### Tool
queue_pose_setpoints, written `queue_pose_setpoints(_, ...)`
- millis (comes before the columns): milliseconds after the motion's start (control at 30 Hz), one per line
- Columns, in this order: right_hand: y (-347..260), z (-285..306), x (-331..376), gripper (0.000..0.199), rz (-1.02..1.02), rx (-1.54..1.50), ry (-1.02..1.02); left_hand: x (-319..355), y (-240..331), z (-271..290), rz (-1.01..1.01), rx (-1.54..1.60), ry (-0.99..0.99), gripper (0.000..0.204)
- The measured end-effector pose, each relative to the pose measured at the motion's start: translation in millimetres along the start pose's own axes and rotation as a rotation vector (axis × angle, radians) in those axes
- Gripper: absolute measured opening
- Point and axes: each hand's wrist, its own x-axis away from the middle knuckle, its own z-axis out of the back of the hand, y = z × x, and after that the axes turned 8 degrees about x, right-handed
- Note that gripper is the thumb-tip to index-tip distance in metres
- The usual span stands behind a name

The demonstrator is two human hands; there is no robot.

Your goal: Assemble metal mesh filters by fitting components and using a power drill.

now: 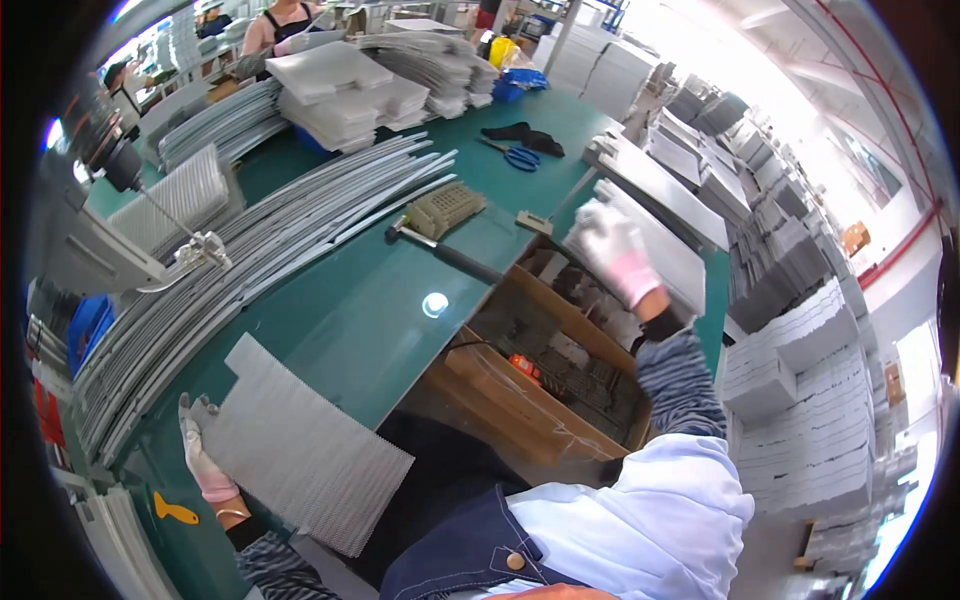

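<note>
My left hand (205, 460), in a white and pink glove, grips the left edge of a grey, finely ribbed panel (305, 440). The panel has a stepped notch at its upper corner and lies tilted across the near table edge, toward my lap. My right hand (618, 252), gloved the same way, is reached out to the far right, over a flat grey panel (665, 255) at the table's right end. Its fingers are smeared, and whether they grip that panel cannot be made out.
Long thin metal strips (270, 260) run along the table (330, 330). A hammer (440, 250), brush-like block (447, 208), blue scissors (515, 155) and yellow scraper (176, 510) lie there. Below sits an open cardboard box (510, 400). Panel stacks (345, 90) stand behind; a co-worker (280, 25) is beyond.
</note>
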Motion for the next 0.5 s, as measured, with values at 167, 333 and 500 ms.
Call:
queue_pose_setpoints(167,158,-12,-16,0.077,-0.270,0.196,-0.312,0,5,23,-0.018,-0.142,0.027,0.043)
queue_pose_setpoints(333,186,-21,-18,0.094,-0.251,0.092,-0.571,-3,-5,19,-0.008,-0.001,0.056,0.040)
queue_pose_setpoints(500,152,-33,3,0.061,0.017,0.509,-0.438,-1,0,20,-0.110,-0.122,0.037,0.038)
